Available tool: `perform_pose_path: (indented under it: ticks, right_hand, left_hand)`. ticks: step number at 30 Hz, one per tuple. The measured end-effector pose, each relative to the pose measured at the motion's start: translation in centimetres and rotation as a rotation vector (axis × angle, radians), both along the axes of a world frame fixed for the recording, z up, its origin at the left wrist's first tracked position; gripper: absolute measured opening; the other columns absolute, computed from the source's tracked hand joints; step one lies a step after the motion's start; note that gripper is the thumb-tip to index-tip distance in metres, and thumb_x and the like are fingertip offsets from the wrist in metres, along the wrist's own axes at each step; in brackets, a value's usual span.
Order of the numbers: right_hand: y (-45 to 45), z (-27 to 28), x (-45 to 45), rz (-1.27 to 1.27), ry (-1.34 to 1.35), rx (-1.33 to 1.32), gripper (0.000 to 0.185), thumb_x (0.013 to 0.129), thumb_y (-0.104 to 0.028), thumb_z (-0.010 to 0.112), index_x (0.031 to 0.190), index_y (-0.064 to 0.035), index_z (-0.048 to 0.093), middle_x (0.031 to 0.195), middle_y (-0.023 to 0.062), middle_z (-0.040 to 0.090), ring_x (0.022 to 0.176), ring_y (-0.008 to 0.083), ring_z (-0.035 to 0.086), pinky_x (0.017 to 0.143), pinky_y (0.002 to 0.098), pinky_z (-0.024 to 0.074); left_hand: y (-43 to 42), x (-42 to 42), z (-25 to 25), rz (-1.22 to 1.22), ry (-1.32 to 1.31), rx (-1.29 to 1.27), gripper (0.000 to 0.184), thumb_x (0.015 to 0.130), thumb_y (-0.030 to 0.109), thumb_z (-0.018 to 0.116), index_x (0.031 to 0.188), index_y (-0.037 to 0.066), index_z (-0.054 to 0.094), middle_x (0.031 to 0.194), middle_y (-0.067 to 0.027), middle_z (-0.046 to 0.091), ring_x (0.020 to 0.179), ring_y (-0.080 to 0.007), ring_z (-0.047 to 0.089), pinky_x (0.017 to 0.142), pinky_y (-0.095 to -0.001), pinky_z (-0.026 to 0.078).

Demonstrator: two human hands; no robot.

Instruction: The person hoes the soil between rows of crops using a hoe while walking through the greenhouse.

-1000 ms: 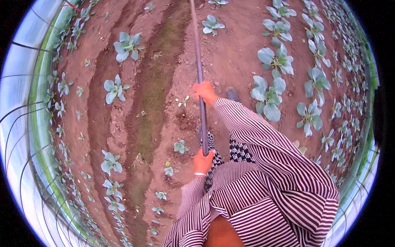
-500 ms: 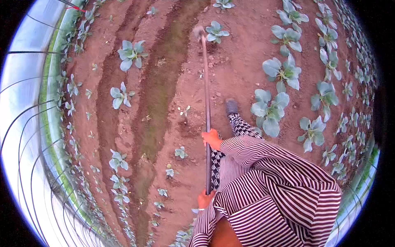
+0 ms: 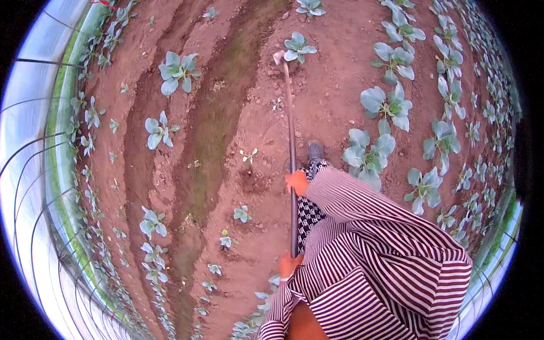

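A hoe (image 3: 291, 122) with a long wooden handle reaches forward from my body. Its metal blade (image 3: 279, 57) rests on the soil just left of a leafy young plant (image 3: 298, 47). Partway along the handle, my right hand (image 3: 297, 182) is closed round the shaft. Closer to my waist, my left hand (image 3: 288, 265) grips the rear end of the same handle. Left of the shaft, a pale small seedling (image 3: 248, 155) stands in the bare earth.
Rows of broad-leaved plants (image 3: 387, 105) grow along the right. A mossy furrow (image 3: 218, 124) runs along the left, with smaller plants (image 3: 151, 222) beyond it. My shoe (image 3: 316, 151) is on the soil right of the handle. Curved hoops and plastic sheeting (image 3: 34, 164) form the left wall.
The hoe blade has come down and slightly nearer to me, beside the plant. Both hands have shifted a little to the right in view, still on the handle.
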State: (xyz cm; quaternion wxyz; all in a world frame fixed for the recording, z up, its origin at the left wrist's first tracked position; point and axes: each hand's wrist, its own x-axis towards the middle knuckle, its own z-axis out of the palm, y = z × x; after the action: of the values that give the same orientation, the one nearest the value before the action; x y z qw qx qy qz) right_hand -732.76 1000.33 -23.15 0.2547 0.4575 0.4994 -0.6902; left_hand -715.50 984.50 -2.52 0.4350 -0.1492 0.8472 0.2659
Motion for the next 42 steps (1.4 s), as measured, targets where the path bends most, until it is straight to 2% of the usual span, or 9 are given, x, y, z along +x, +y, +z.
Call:
perform_pose_path:
  ticks: [3,6,9,15,21,25,27,33,42]
  right_hand:
    - [-2.0,-0.2,3.1,0.148,-0.080,-0.199,0.016,0.070,-0.007,0.056,0.057,-0.0009,0.050,0.044,0.0085,0.046,0.035,0.0189,0.045,0.031,0.0351,0.0336]
    - [-4.2,3.0,2.9,-0.282,-0.086,-0.348,0.015,0.069,-0.006,0.057,0.059,-0.0024,0.045,0.046,0.0062,0.042,0.037,0.0176,0.044,0.031,0.0348,0.0339]
    - [-2.4,4.1,-1.6,-0.249,0.208,-0.420,0.016,0.069,-0.006,0.056,0.061,-0.0034,0.043,0.046,0.0047,0.040,0.036,0.0167,0.042,0.031,0.0345,0.0341]
    - [9.5,11.8,-18.1,-0.181,0.398,0.003,0.016,0.072,-0.010,0.055,0.062,-0.0032,0.045,0.046,0.0064,0.046,0.034,0.0163,0.044,0.031,0.0330,0.0355]
    - [23.4,8.9,-29.6,-0.110,0.337,0.228,0.020,0.072,-0.010,0.054,0.056,0.0009,0.047,0.044,0.0082,0.047,0.035,0.0173,0.048,0.031,0.0319,0.0343]
    - [28.5,4.1,-26.0,0.022,0.126,0.273,0.022,0.073,-0.011,0.054,0.055,0.0004,0.048,0.041,0.0097,0.047,0.034,0.0199,0.049,0.032,0.0331,0.0367]
    - [26.9,-4.1,-20.6,-0.024,0.112,0.073,0.022,0.073,-0.010,0.054,0.054,0.0003,0.048,0.039,0.0092,0.045,0.032,0.0204,0.047,0.030,0.0346,0.0359]
    - [25.5,5.0,-17.8,-0.232,-0.025,-0.165,0.023,0.072,-0.009,0.056,0.052,-0.0008,0.049,0.044,0.0085,0.048,0.036,0.0199,0.049,0.031,0.0346,0.0376]
    - [30.7,7.5,-28.7,-0.141,0.185,-0.073,0.019,0.071,-0.010,0.059,0.057,-0.0011,0.049,0.045,0.0074,0.048,0.032,0.0181,0.046,0.029,0.0327,0.0354]
  left_hand:
    - [-4.2,3.6,1.7,0.000,-0.083,-0.101,0.036,0.071,0.037,0.063,0.087,0.006,0.060,0.071,-0.0180,0.059,0.069,-0.0336,0.059,0.060,-0.0399,0.045]
    - [-4.4,2.0,5.2,0.149,-0.002,-0.028,0.035,0.070,0.037,0.064,0.087,0.007,0.060,0.071,-0.0181,0.059,0.068,-0.0315,0.059,0.059,-0.0395,0.045]
    - [-3.3,-0.8,3.2,0.125,-0.018,-0.101,0.032,0.070,0.033,0.064,0.088,0.007,0.059,0.070,-0.0178,0.059,0.065,-0.0307,0.059,0.058,-0.0396,0.044]
    - [7.7,-13.1,-2.0,0.008,0.289,0.013,0.036,0.071,0.034,0.064,0.081,0.002,0.055,0.066,-0.0173,0.057,0.060,-0.0323,0.056,0.057,-0.0387,0.044]
    - [22.8,-23.0,-4.0,0.170,0.210,0.195,0.033,0.070,0.029,0.064,0.079,0.000,0.053,0.063,-0.0168,0.055,0.060,-0.0293,0.056,0.058,-0.0379,0.043]
    - [28.2,-24.3,-2.3,0.114,-0.112,0.120,0.033,0.069,0.029,0.062,0.082,0.000,0.053,0.066,-0.0180,0.057,0.064,-0.0313,0.057,0.059,-0.0385,0.044]
    - [27.7,-21.0,-1.9,-0.099,0.030,0.005,0.036,0.069,0.033,0.061,0.083,0.000,0.055,0.069,-0.0190,0.058,0.067,-0.0340,0.058,0.060,-0.0404,0.044]
    - [28.0,-20.8,8.1,0.069,-0.120,-0.035,0.034,0.067,0.029,0.064,0.091,0.005,0.060,0.072,-0.0177,0.061,0.065,-0.0267,0.060,0.060,-0.0371,0.045]
    - [33.2,-25.0,2.8,0.144,0.079,-0.090,0.035,0.070,0.035,0.062,0.084,0.004,0.057,0.072,-0.0194,0.059,0.069,-0.0342,0.059,0.061,-0.0405,0.045]
